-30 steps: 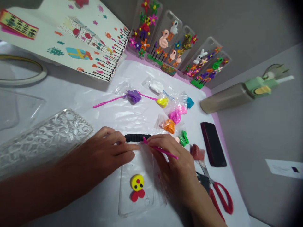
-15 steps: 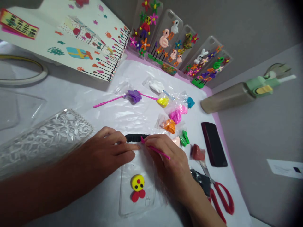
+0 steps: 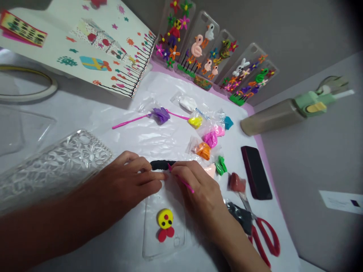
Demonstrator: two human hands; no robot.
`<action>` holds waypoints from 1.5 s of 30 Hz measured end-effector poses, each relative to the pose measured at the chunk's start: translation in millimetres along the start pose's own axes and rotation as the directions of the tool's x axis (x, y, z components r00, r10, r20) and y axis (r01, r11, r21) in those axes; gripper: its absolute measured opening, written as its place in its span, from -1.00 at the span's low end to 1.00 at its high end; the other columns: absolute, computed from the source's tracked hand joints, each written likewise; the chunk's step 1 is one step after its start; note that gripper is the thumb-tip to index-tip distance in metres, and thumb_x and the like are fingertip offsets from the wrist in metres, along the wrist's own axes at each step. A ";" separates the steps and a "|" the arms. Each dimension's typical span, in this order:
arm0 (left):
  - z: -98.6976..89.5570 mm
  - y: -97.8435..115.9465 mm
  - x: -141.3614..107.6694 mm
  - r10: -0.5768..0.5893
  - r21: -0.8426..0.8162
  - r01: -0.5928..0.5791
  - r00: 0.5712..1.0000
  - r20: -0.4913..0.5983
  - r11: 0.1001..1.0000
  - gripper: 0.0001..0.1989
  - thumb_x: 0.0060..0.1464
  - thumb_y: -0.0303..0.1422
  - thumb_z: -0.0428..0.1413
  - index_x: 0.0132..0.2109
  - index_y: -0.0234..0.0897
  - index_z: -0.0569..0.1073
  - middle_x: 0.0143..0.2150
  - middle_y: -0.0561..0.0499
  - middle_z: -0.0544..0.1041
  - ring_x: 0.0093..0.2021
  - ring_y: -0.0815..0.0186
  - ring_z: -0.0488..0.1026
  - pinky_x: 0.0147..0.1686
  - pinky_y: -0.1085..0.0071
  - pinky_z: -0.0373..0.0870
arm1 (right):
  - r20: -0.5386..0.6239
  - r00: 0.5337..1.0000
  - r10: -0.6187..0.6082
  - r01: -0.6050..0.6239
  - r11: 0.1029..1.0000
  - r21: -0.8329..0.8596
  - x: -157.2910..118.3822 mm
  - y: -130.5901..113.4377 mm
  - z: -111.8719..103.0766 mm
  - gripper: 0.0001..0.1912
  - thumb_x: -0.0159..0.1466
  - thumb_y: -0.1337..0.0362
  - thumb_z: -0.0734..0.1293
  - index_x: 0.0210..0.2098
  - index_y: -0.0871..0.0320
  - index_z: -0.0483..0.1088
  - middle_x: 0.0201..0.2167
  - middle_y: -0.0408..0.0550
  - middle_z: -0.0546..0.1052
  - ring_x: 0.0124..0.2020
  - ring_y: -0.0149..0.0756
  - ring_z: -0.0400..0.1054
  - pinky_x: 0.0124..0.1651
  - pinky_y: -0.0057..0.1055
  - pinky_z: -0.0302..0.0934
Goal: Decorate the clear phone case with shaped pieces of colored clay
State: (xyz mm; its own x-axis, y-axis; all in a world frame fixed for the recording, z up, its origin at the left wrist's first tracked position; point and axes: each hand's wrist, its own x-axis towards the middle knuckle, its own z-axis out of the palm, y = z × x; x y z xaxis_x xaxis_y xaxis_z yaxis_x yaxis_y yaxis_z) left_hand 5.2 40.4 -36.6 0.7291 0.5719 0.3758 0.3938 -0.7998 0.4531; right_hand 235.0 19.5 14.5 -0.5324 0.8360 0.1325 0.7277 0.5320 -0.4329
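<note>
A ridged strip of black clay (image 3: 162, 165) lies across the far end of a clear phone case (image 3: 147, 241). The case carries a yellow clay face (image 3: 165, 218) with a red bow below it. My left hand (image 3: 138, 175) rests at the strip's left end, its index finger stretched along the near side and the other fingers partly bent. Between the fingers of my right hand (image 3: 198, 189) is a thin pink modelling tool (image 3: 185, 184), its pointed tip touching the black strip. My right hand hides the strip's right end.
Bagged clay, including purple (image 3: 161, 115) and orange (image 3: 203, 150), lies beyond my hands. To the right are red-handled scissors (image 3: 266, 236), a phone (image 3: 256, 172) and a bottle (image 3: 272, 116). A patterned clear case (image 3: 62, 162) is at left; decorated cases (image 3: 198, 41) stand behind.
My right hand and the pink tool have shifted slightly left along the black strip, and the tool's back end has swung left. My left hand stays almost still.
</note>
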 end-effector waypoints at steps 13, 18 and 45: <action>-5.5 3.9 5.0 0.018 0.058 -0.017 1.000 -0.017 0.998 -0.69 0.45 -0.57 -0.14 -0.07 -0.24 0.48 -0.13 0.01 0.62 -0.20 0.17 0.43 -0.10 0.18 0.20 | 0.159 0.986 0.054 -0.070 0.993 0.097 -8.0 -1.8 -11.8 -0.62 0.32 0.66 0.16 -0.04 0.14 0.36 -0.12 0.02 0.55 -0.14 -0.22 0.47 -0.12 -0.31 0.43; -4.3 3.7 2.1 -0.007 0.022 0.007 1.000 0.000 1.000 -0.71 0.45 -0.55 -0.12 0.02 -0.23 0.48 -0.13 0.01 0.63 -0.16 0.15 0.45 -0.08 0.16 0.22 | -0.010 0.998 0.062 -0.059 0.986 0.156 -10.5 6.5 -9.5 -0.63 0.33 0.65 0.24 -0.03 0.10 0.36 -0.14 -0.05 0.55 -0.11 -0.26 0.47 -0.07 -0.35 0.40; -0.8 2.9 1.7 0.023 0.045 -0.022 0.999 -0.026 0.999 -0.65 0.53 -0.44 -0.22 -0.04 -0.26 0.47 -0.19 -0.02 0.60 -0.18 0.15 0.43 -0.11 0.16 0.18 | 0.018 0.999 -0.045 0.047 0.992 -0.120 2.0 -7.8 -2.2 -0.74 0.42 0.59 0.14 -0.12 0.27 0.41 -0.20 0.13 0.57 -0.21 -0.14 0.47 -0.18 -0.27 0.44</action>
State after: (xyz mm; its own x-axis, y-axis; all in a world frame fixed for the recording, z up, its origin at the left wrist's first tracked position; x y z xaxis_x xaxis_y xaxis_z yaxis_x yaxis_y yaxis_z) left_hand 7.2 39.2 -34.0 0.7234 0.5577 0.4070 0.4025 -0.8196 0.4077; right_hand 229.1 17.3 20.1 -0.5725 0.8086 0.1358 0.7483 0.5830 -0.3165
